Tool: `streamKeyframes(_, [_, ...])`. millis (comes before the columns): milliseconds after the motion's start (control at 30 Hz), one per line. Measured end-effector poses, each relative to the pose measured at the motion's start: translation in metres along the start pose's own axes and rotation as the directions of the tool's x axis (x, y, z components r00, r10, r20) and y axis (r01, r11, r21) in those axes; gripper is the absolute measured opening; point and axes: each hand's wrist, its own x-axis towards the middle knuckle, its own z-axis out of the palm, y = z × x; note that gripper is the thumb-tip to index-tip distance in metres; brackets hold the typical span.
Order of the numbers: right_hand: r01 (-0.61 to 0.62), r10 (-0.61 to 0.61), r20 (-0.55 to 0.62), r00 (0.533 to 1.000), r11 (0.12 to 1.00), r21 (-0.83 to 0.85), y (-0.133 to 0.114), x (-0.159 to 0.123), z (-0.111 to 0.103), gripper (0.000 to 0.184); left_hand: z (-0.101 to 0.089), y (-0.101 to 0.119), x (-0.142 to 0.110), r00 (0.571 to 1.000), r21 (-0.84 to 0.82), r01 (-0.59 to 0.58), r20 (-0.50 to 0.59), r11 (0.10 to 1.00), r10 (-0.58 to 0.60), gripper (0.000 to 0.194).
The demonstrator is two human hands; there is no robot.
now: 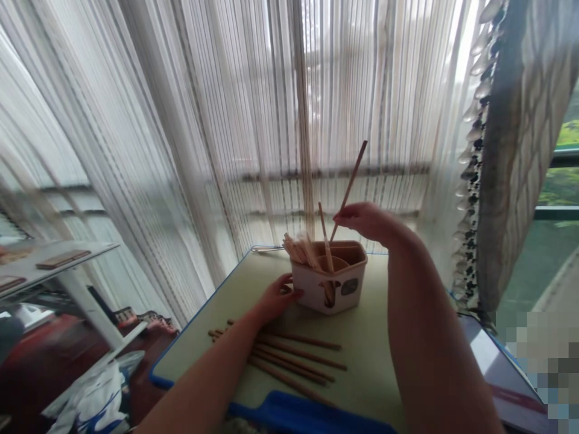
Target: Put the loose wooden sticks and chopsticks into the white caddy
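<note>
A white box (312, 294) with a brown inside stands near the far edge of the table. Pale thin sticks (301, 250) fill its left part, and one chopstick (325, 235) leans upright in the middle. Pinched in my right hand (362, 220) is another wooden chopstick (355, 172), tilted, its lower end reaching down to the box. My left hand (275, 298) rests against the box's left side, thumb and fingers curved around the corner. Several loose chopsticks (298, 361) lie on the table, partly behind my left forearm.
The pale table (230, 289) has a blue rim and a blue piece (298, 416) at its near edge. Striped sheer curtains (253, 120) hang behind. A white side table (76, 256) stands left, above a plastic bag (99, 392) on the floor.
</note>
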Motion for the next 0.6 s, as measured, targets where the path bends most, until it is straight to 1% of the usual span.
streamKeyframes(100, [0.008, -0.006, 0.034, 0.999, 0.999, -0.052, 0.003, 0.002, 0.005, 0.017, -0.001, -0.002, 0.002, 1.000, 0.018, -0.006, 0.002, 1.000, 0.006, 0.057])
streamKeyframes(200, [-0.016, 0.022, 0.115, 0.993, 0.998, -0.059, 0.009, 0.005, 0.014, 0.016, -0.002, -0.005, 0.004, 1.000, 0.020, -0.019, 0.008, 1.000, 0.018, 0.058])
streamKeyframes(333, [-0.047, 0.058, 0.171, 0.983, 0.997, -0.066, 0.020, 0.010, 0.023, 0.019, -0.003, -0.004, 0.004, 1.000, 0.047, -0.017, -0.017, 0.999, 0.018, 0.055])
streamKeyframes(433, [-0.048, 0.058, 0.161, 0.985, 0.997, -0.067, 0.021, 0.010, 0.025, 0.021, -0.003, -0.002, 0.002, 0.999, 0.073, -0.022, -0.026, 0.997, 0.024, 0.052])
streamKeyframes(600, [-0.048, 0.049, 0.107, 0.993, 0.999, -0.011, 0.014, 0.006, 0.023, 0.024, -0.003, -0.003, 0.002, 1.000, 0.076, -0.021, -0.013, 0.997, 0.022, 0.053])
